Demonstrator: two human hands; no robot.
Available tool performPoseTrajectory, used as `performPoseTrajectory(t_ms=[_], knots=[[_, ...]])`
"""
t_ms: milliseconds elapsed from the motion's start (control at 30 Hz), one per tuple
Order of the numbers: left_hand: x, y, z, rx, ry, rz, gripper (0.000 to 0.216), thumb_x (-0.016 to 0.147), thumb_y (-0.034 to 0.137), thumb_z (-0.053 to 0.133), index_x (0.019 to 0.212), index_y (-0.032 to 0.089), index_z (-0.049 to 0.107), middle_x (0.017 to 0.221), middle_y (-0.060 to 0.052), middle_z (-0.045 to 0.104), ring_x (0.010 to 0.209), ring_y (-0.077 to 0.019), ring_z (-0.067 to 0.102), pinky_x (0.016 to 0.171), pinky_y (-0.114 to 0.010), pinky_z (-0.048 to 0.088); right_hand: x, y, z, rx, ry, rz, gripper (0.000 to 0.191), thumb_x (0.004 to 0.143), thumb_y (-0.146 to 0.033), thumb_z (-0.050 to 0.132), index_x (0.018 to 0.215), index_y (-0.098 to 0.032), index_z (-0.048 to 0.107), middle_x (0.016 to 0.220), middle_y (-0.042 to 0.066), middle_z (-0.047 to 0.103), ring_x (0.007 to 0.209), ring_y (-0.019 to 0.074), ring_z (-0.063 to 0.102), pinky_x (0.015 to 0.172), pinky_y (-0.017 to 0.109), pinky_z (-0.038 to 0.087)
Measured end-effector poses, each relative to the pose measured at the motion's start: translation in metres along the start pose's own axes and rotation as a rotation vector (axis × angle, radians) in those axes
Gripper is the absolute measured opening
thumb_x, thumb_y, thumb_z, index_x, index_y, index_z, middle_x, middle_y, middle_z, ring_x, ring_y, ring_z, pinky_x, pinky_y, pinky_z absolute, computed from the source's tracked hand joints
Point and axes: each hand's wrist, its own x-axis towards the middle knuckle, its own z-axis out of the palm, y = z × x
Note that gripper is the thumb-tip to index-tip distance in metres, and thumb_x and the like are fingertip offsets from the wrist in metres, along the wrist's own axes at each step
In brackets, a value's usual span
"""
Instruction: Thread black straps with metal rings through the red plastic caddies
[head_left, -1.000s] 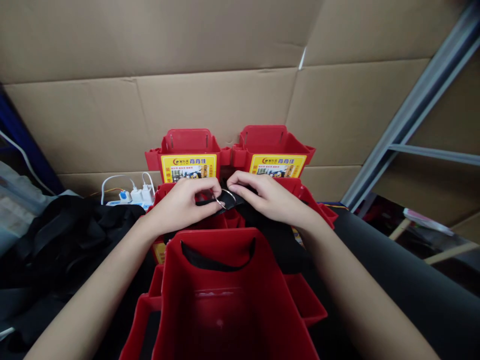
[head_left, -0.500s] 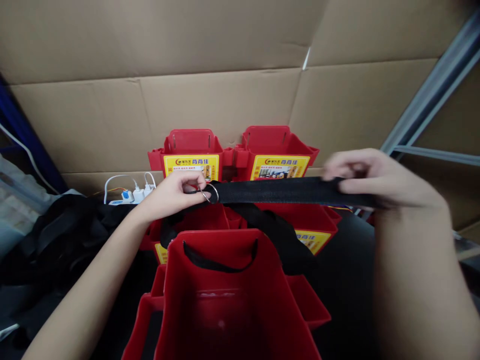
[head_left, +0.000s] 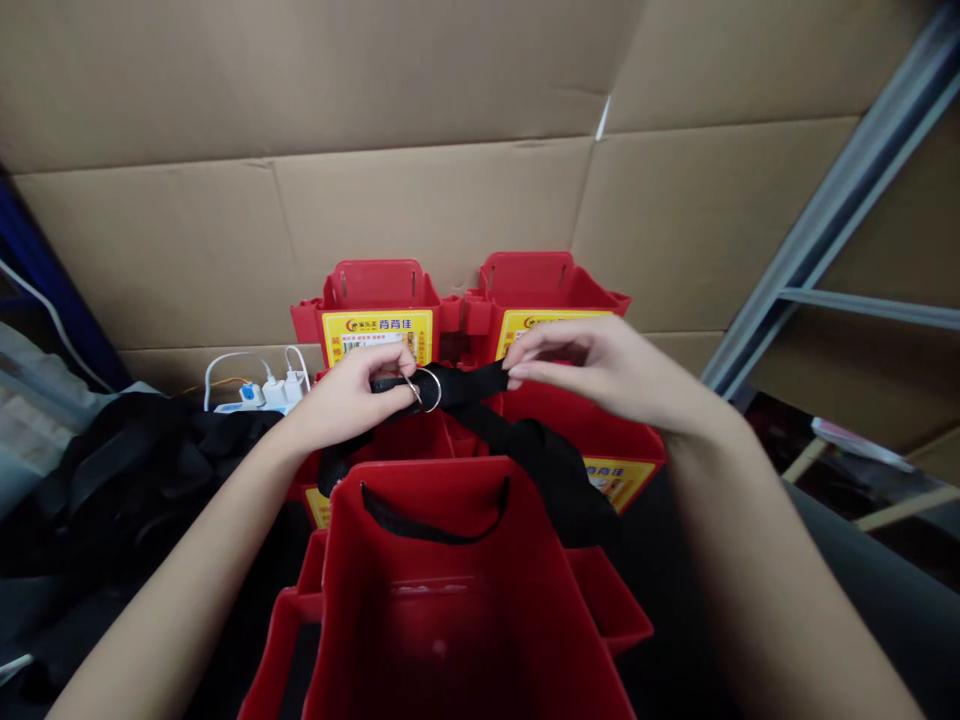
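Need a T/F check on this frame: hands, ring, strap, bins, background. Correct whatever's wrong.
1. The left hand grips a metal ring. True.
2. The right hand holds nothing. False: its fingertips pinch a black strap.
3. In the nearest red bin, a black strip hangs between two slots in the far wall. True.
4. The two far bins carry yellow labels. True.
5. In the picture, the white plugs are to the right of the far bins. False: they are on the left side.
6. The background behind the bins is bare metal. False: it is brown cardboard.
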Motion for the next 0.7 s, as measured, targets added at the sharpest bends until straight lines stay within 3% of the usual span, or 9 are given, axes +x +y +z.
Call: performPoseTrajectory(t_ms=[100, 167, 233, 400, 500, 567, 700], knots=[[0.001, -0.003, -0.003, 0.003, 0.014, 0.020, 0.007, 0.070, 0.015, 0.051, 0.070, 0.017, 0.044, 0.068, 0.003, 0.045, 0.065, -0.0099, 0.042, 0.061, -0.020, 0.036, 0.005, 0.020, 0.004, -0.079, -0.022, -0.011, 0.022, 0.079, -0.032, 0.057, 0.098, -0.022, 0.062, 0.078, 0.001, 0.059, 0.072, 0.0130, 0.055, 0.068, 0.027, 0.045], [0.001, -0.005, -0.004, 0.001, 0.019, 0.026, 0.008, 0.070, 0.015, 0.052, 0.073, 0.017, 0.045, 0.070, 0.002, 0.046, 0.067, -0.0106, 0.043, 0.062, -0.021, 0.038, 0.006, 0.034, 0.003, -0.111, 0.038, 0.024, 0.042, 0.078, -0.033, 0.058, 0.118, -0.025, 0.051, 0.079, -0.001, 0.056, 0.072, 0.0131, 0.054, 0.067, 0.028, 0.045], [0.001, -0.005, -0.004, -0.008, 0.019, 0.030, 0.008, 0.070, 0.015, 0.052, 0.074, 0.017, 0.045, 0.072, 0.002, 0.048, 0.069, -0.0112, 0.045, 0.064, -0.022, 0.039, 0.006, 0.045, 0.001, -0.082, 0.073, 0.101, 0.055, 0.074, -0.033, 0.062, 0.125, -0.025, 0.042, 0.077, -0.002, 0.056, 0.069, 0.0134, 0.054, 0.065, 0.028, 0.046], [0.001, -0.002, -0.002, -0.037, 0.019, 0.023, 0.010, 0.072, 0.014, 0.052, 0.072, 0.018, 0.042, 0.070, 0.002, 0.045, 0.066, -0.0099, 0.044, 0.062, -0.021, 0.038, 0.011, 0.054, 0.005, 0.106, 0.088, 0.243, 0.042, 0.072, -0.033, 0.063, 0.108, -0.019, 0.047, 0.057, -0.005, 0.057, 0.049, 0.0115, 0.052, 0.050, 0.025, 0.043], [0.000, -0.002, 0.000, -0.098, 0.002, 0.023, 0.012, 0.074, 0.014, 0.052, 0.072, 0.018, 0.041, 0.068, 0.003, 0.043, 0.064, -0.0092, 0.043, 0.061, -0.021, 0.038, 0.015, 0.055, 0.007, -0.001, 0.167, 0.314, 0.025, 0.071, -0.037, 0.063, 0.084, -0.017, 0.054, 0.049, -0.003, 0.056, 0.046, 0.0125, 0.053, 0.050, 0.026, 0.043], [0.000, -0.003, 0.001, -0.129, -0.007, 0.034, 0.013, 0.074, 0.014, 0.053, 0.073, 0.018, 0.040, 0.068, 0.003, 0.042, 0.065, -0.0091, 0.044, 0.063, -0.021, 0.038, 0.014, 0.056, 0.005, -0.106, 0.167, 0.331, 0.025, 0.069, -0.039, 0.065, 0.075, -0.017, 0.056, 0.052, 0.000, 0.060, 0.051, 0.0149, 0.057, 0.054, 0.028, 0.045], [0.002, -0.004, 0.003, -0.139, 0.018, 0.039, 0.014, 0.072, 0.011, 0.053, 0.073, 0.018, 0.041, 0.068, 0.003, 0.042, 0.065, -0.0091, 0.043, 0.062, -0.021, 0.036, 0.008, 0.055, -0.011, -0.117, 0.069, 0.194, 0.021, 0.068, -0.034, 0.067, 0.080, -0.018, 0.061, 0.072, 0.003, 0.067, 0.070, 0.0184, 0.063, 0.069, 0.032, 0.048]])
